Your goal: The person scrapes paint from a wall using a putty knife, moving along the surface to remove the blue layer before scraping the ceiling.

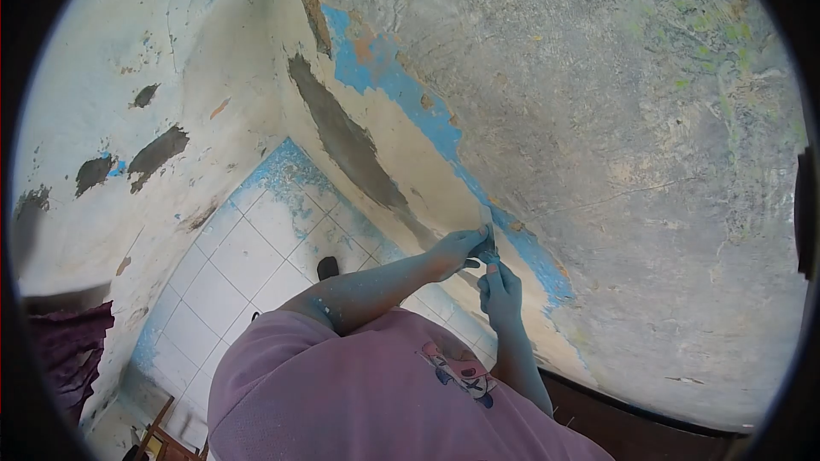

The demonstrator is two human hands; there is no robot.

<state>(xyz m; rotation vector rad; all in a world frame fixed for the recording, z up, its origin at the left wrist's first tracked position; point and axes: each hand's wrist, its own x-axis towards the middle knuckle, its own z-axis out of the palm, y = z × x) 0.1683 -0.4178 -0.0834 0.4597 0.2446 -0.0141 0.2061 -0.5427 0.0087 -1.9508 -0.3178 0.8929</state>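
Note:
A scraper [490, 236] with a flat, narrow blade is held near the wall, its blade side up by the strip of blue paint [444, 138]. My left hand [456, 254] is closed around the upper part of the scraper, thumb along the blade. Just below it, my right hand [500, 294] is wrapped around the lower end, which the fingers mostly hide. Whether the blade edge touches the wall cannot be made out. Blue-grey dust coats both hands and forearms.
Bare grey plaster [615, 119] covers the right wall above the ragged blue edge; cream paint with dark patches [346, 137] lies below. A dusty tiled floor [248, 248] meets the corner. Purple cloth [73, 354] hangs at left, above wooden furniture [166, 440]. A dark foot [327, 268] shows.

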